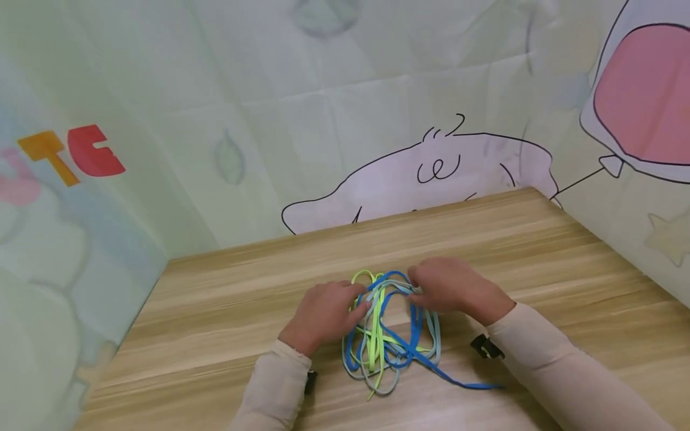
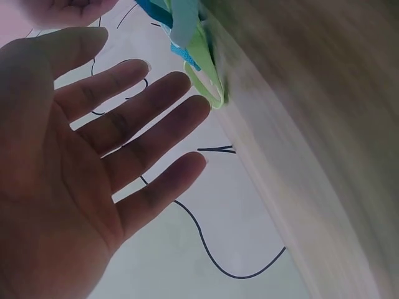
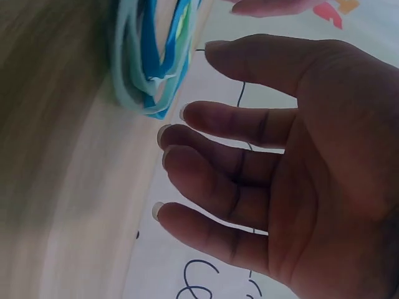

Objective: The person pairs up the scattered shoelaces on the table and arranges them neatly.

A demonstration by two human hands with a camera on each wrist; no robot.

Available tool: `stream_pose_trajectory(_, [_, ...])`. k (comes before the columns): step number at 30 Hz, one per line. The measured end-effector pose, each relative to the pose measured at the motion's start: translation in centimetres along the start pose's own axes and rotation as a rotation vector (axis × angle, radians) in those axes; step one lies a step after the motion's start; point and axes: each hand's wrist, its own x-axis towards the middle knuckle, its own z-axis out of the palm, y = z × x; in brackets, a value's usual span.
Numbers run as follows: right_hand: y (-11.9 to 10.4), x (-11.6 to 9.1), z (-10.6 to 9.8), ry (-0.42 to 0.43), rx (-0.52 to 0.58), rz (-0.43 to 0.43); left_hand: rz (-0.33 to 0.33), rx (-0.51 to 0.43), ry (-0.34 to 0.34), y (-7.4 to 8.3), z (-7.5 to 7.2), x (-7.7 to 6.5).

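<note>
A loose tangle of flat shoelaces lies on the wooden table: a blue lace (image 1: 416, 326), a yellow-green lace (image 1: 373, 344) and a pale blue lace (image 1: 436, 335). One blue end trails toward the right sleeve. At the pile's left edge is my left hand (image 1: 326, 312); the left wrist view shows its fingers spread and fairly straight, holding nothing. Over the upper right of the pile hovers my right hand (image 1: 453, 284). In the right wrist view its fingers are loosely bent, the palm bare, and the laces (image 3: 149, 62) lie beyond the fingertips. Whether either hand touches a lace cannot be told.
The wood-grain table (image 1: 226, 311) meets a printed cloth backdrop (image 1: 259, 120) along its back and sides. A dark strap piece (image 1: 487, 346) sits under the right forearm, another (image 1: 310, 382) by the left wrist.
</note>
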Motion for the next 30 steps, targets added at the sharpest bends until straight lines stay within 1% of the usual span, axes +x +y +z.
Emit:
stream_pose_trajectory(7, [0.3, 0.0, 0.4, -0.058, 0.014, 0.050, -0.008, -0.010, -0.004, 0.1, -0.1, -0.1])
stream_pose_trajectory(12, [0.5, 0.3, 0.8, -0.098, -0.010, 0.079, -0.021, 0.009, -0.029, 0.1, -0.1, -0.1])
stream_pose_trajectory(17, [0.5, 0.4, 1.0, -0.136, -0.024, 0.089, -0.032, -0.001, -0.042, 0.0, -0.1, -0.1])
stream_pose_trajectory(21, [0.5, 0.4, 1.1, -0.125, -0.016, 0.069, -0.028, -0.015, -0.028, 0.0, -0.3, -0.1])
stream_pose_trajectory(25, [0.4, 0.2, 0.6, -0.116, 0.004, 0.047, -0.027, -0.030, -0.017, -0.2, -0.3, -0.2])
stream_pose_trajectory(27, [0.4, 0.1, 0.3, -0.106, 0.026, 0.030, -0.028, -0.037, -0.011, -0.3, -0.2, -0.2])
stream_pose_trajectory(30, [0.1, -0.1, -0.3, -0.070, 0.081, -0.012, -0.027, -0.046, 0.012, -0.5, -0.2, -0.3])
